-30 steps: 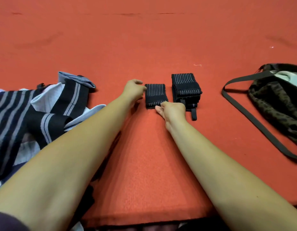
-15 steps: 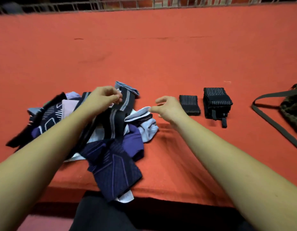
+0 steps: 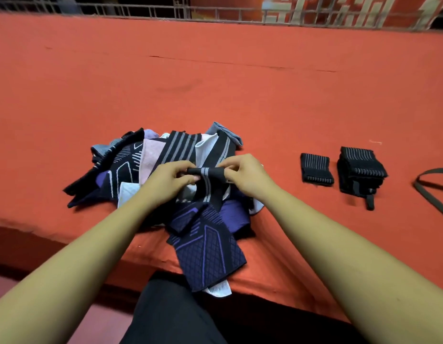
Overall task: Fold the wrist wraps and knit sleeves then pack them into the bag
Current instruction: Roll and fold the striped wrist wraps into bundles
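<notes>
My left hand (image 3: 169, 180) and my right hand (image 3: 245, 176) both pinch the top edge of a black wrist wrap with grey stripes (image 3: 207, 180), held up over a pile of knit sleeves and wraps (image 3: 166, 175). A dark blue and purple sleeve (image 3: 210, 254) hangs over the table's near edge. To the right lie one folded black wrap (image 3: 316, 168) and a stack of folded black wraps (image 3: 359, 172). Only the bag's dark strap (image 3: 431, 192) shows at the right edge.
The table is covered in red cloth (image 3: 215, 83). A metal railing (image 3: 215, 13) runs along its far side. My dark-clothed lap (image 3: 178, 314) is below the near edge.
My view turned left, from the folded wraps to the pile. Both hands left the folded wrap, moved to the pile and took hold of a striped black wrap.
</notes>
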`<state>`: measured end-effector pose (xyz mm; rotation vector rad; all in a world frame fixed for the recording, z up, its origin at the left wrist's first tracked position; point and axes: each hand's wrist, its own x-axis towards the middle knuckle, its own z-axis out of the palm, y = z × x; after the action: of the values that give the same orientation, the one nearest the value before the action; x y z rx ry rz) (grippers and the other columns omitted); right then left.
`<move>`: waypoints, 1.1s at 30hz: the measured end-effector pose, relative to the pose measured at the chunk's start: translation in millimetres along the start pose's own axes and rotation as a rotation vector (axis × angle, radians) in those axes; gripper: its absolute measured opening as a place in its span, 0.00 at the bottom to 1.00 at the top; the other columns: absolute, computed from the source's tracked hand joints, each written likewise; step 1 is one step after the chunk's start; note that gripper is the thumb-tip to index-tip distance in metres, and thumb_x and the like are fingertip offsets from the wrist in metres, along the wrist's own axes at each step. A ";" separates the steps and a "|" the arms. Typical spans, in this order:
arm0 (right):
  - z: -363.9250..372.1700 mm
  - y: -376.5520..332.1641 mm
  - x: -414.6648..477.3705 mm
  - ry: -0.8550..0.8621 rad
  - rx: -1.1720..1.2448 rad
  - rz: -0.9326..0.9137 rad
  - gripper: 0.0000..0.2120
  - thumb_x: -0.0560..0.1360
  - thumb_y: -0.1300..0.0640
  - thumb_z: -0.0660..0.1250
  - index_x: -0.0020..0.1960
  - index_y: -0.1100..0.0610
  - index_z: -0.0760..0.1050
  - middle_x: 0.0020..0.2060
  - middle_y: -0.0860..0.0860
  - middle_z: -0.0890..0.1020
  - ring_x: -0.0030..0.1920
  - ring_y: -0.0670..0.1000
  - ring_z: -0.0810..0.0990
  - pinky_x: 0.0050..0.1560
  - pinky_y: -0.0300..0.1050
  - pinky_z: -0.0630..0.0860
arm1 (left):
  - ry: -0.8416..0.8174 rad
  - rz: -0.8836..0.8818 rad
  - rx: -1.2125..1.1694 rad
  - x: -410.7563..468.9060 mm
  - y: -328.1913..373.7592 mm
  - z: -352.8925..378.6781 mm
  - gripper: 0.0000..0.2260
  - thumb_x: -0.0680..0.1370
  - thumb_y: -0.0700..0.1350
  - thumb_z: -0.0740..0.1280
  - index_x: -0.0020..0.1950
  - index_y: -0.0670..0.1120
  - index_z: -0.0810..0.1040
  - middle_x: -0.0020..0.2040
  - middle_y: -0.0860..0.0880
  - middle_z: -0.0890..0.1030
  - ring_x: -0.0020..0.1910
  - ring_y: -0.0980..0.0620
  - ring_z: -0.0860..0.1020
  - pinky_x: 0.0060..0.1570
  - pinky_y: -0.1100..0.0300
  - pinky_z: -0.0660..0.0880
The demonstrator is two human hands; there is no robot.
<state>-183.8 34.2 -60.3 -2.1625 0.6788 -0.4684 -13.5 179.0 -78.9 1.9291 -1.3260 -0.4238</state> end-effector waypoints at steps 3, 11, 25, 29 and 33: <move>-10.7 -10.3 -2.1 0.159 0.171 -0.019 0.16 0.72 0.66 0.65 0.40 0.46 0.83 0.30 0.48 0.80 0.30 0.50 0.76 0.36 0.45 0.75 | 0.116 -0.015 -0.350 -1.5 9.6 7.7 0.04 0.76 0.46 0.71 0.51 0.52 0.80 0.46 0.45 0.83 0.47 0.48 0.84 0.53 0.55 0.78; -44.2 -23.7 -35.8 0.198 0.406 -0.035 0.09 0.72 0.69 0.70 0.47 0.59 0.85 0.46 0.51 0.85 0.42 0.43 0.82 0.45 0.35 0.76 | -0.079 -0.267 -0.972 4.9 67.2 25.5 0.24 0.79 0.66 0.59 0.52 0.48 0.85 0.45 0.43 0.82 0.46 0.47 0.78 0.58 0.50 0.74; -29.8 -5.7 -19.4 -0.032 1.062 0.622 0.10 0.79 0.56 0.67 0.53 0.63 0.79 0.44 0.59 0.84 0.41 0.56 0.85 0.38 0.50 0.83 | -0.090 -0.121 -0.674 -15.0 73.3 49.4 0.11 0.82 0.44 0.65 0.64 0.49 0.79 0.57 0.45 0.84 0.59 0.48 0.81 0.67 0.46 0.72; -46.9 -8.2 -6.3 0.139 1.117 0.512 0.08 0.80 0.55 0.66 0.51 0.60 0.79 0.42 0.56 0.84 0.39 0.54 0.84 0.39 0.48 0.81 | 0.068 0.011 0.010 -41.4 47.7 76.9 0.34 0.71 0.67 0.67 0.72 0.50 0.71 0.68 0.52 0.75 0.68 0.54 0.71 0.72 0.50 0.65; -67.4 -0.2 -5.6 0.209 1.159 0.451 0.08 0.80 0.57 0.66 0.53 0.62 0.77 0.43 0.58 0.84 0.42 0.55 0.83 0.45 0.50 0.82 | 0.044 0.057 0.379 -56.6 4.9 105.2 0.46 0.66 0.77 0.62 0.76 0.50 0.62 0.68 0.52 0.72 0.68 0.49 0.70 0.67 0.45 0.66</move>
<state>-224.1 -2.0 -19.6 -0.8548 0.7206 -0.6308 -106.7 188.1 -153.4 2.1839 -1.5124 -0.1035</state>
